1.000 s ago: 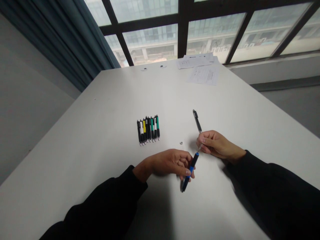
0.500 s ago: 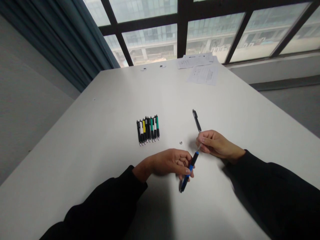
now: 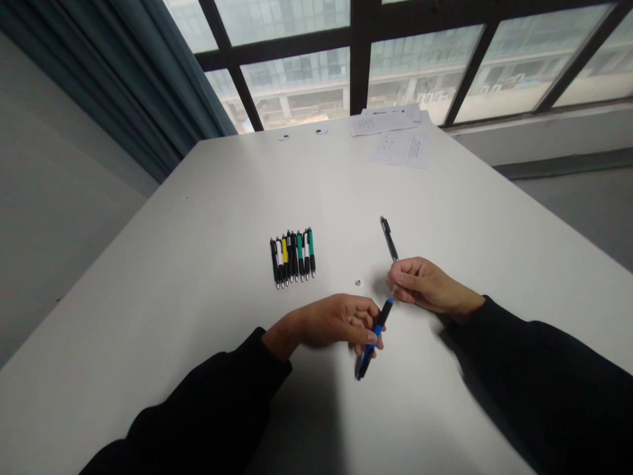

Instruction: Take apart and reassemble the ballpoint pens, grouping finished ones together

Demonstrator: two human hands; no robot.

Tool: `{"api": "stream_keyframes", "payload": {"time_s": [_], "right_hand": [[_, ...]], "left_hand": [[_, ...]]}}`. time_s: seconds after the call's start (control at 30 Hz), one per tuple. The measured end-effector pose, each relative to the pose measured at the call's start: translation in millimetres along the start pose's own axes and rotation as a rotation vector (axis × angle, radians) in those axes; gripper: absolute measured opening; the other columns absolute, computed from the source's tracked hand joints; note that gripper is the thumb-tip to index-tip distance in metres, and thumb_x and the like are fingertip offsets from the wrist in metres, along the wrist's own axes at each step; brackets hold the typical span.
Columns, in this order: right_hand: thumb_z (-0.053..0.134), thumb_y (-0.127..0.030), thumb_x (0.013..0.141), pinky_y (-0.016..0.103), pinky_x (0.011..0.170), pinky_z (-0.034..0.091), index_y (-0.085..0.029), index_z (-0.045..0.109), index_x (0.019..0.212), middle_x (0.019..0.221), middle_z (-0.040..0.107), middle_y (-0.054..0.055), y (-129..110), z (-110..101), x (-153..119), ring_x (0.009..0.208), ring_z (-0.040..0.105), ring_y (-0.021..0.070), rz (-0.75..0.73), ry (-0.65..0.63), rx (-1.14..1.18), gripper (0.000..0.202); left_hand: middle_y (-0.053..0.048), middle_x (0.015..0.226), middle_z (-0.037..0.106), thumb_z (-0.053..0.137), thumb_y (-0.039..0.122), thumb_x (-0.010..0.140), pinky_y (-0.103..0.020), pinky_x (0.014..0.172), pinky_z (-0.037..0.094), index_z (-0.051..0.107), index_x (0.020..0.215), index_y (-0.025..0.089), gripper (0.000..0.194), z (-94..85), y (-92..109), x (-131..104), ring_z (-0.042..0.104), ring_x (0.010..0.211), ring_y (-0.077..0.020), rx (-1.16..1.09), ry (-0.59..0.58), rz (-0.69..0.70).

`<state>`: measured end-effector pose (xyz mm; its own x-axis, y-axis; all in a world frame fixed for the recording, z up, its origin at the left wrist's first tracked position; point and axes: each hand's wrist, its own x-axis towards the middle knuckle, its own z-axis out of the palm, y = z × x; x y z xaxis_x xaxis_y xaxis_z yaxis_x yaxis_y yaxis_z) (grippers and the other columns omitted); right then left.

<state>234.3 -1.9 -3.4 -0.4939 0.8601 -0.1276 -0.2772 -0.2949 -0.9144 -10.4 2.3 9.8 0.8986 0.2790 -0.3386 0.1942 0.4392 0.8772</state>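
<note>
My left hand is closed around a blue and black pen, which slants with its upper end towards my right hand. At that end, my right hand is closed in a pinch on a thin, light piece in line with the pen; its kind is too small to make out. Beyond the right fingers a black pen lies on the table, its near end hidden by the hand. A small silvery bit lies between the hands and the row of pens.
On the white table, several pens lie side by side in a row, with black, white, yellow and green barrels. Printed papers lie at the far edge, near the window. A blue curtain hangs on the left.
Almost nothing differs. The blue pen's upper end is very slightly shifted against the right fingertips; both hands keep their hold and place.
</note>
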Motion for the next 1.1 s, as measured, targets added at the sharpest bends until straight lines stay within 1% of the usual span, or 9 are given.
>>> {"api": "stream_keyframes", "payload": {"time_s": [0.2, 0.4, 0.53, 0.7, 0.83, 1.0, 1.1], "right_hand": [[0.086, -0.05, 0.077, 0.021, 0.048, 0.031, -0.014, 0.063, 0.069, 0.056, 0.06, -0.001, 0.4, -1.2, 0.4, 0.048, 0.047, 0.0068, 0.025, 0.001, -0.011, 0.043], [0.088, -0.048, 0.074, 0.019, 0.046, 0.034, -0.013, 0.066, 0.072, 0.063, 0.067, 0.003, -0.7, -1.3, -0.4, 0.048, 0.05, 0.0058, 0.048, 0.001, -0.015, 0.042], [0.087, -0.047, 0.076, 0.018, 0.047, 0.035, -0.012, 0.067, 0.073, 0.061, 0.066, 0.002, -1.9, -1.3, -1.0, 0.049, 0.051, 0.0057, 0.048, -0.012, -0.036, 0.04], [0.084, -0.046, 0.08, 0.02, 0.047, 0.036, -0.012, 0.07, 0.075, 0.063, 0.068, 0.003, -1.0, -3.1, -1.2, 0.049, 0.05, 0.0067, 0.042, -0.021, -0.089, 0.037], [0.082, -0.046, 0.082, 0.021, 0.047, 0.036, -0.012, 0.071, 0.078, 0.065, 0.069, 0.004, 0.8, -5.8, -0.7, 0.05, 0.05, 0.0073, 0.038, -0.031, -0.122, 0.036], [0.081, -0.045, 0.084, 0.02, 0.048, 0.037, -0.012, 0.071, 0.078, 0.066, 0.069, 0.004, 2.4, -7.4, -0.4, 0.051, 0.05, 0.0071, 0.037, -0.043, -0.141, 0.035], [0.081, -0.045, 0.083, 0.02, 0.048, 0.036, -0.012, 0.069, 0.078, 0.066, 0.068, 0.003, 2.4, -6.3, -0.4, 0.05, 0.05, 0.007, 0.03, -0.049, -0.107, 0.036]], "left_hand": [[-0.01, 0.095, 0.075, 0.086, 0.048, 0.075, -0.025, 0.064, 0.054, 0.061, 0.103, 0.014, 0.051, -0.1, 0.2, 0.2, 0.069, 0.068, -0.0125, 0.001, 0.002, -0.016], [-0.01, 0.095, 0.074, 0.086, 0.048, 0.076, -0.024, 0.065, 0.054, 0.062, 0.102, 0.014, 0.05, 0.5, 2.4, -0.6, 0.068, 0.067, -0.0111, 0.023, -0.005, -0.012], [-0.01, 0.095, 0.074, 0.085, 0.048, 0.076, -0.024, 0.065, 0.054, 0.063, 0.102, 0.013, 0.048, 1.1, 3.4, -0.6, 0.067, 0.067, -0.0105, 0.022, -0.01, -0.005], [-0.009, 0.092, 0.074, 0.087, 0.046, 0.074, -0.024, 0.065, 0.055, 0.063, 0.1, 0.014, 0.048, 2.8, 4.4, 0.1, 0.072, 0.076, -0.0149, -0.011, -0.004, -0.001], [-0.01, 0.094, 0.074, 0.087, 0.045, 0.075, -0.024, 0.065, 0.056, 0.063, 0.101, 0.013, 0.047, 2.3, 3.3, 0.5, 0.073, 0.077, -0.0153, -0.023, -0.01, 0.003], [-0.01, 0.095, 0.074, 0.086, 0.043, 0.077, -0.024, 0.066, 0.056, 0.063, 0.102, 0.013, 0.045, 1.1, 1.0, 0.5, 0.073, 0.077, -0.0153, -0.023, -0.017, 0.01], [-0.01, 0.095, 0.074, 0.086, 0.043, 0.078, -0.024, 0.065, 0.056, 0.062, 0.102, 0.013, 0.045, 1.1, 0.1, 0.5, 0.073, 0.077, -0.0152, -0.023, -0.014, 0.011]]}}
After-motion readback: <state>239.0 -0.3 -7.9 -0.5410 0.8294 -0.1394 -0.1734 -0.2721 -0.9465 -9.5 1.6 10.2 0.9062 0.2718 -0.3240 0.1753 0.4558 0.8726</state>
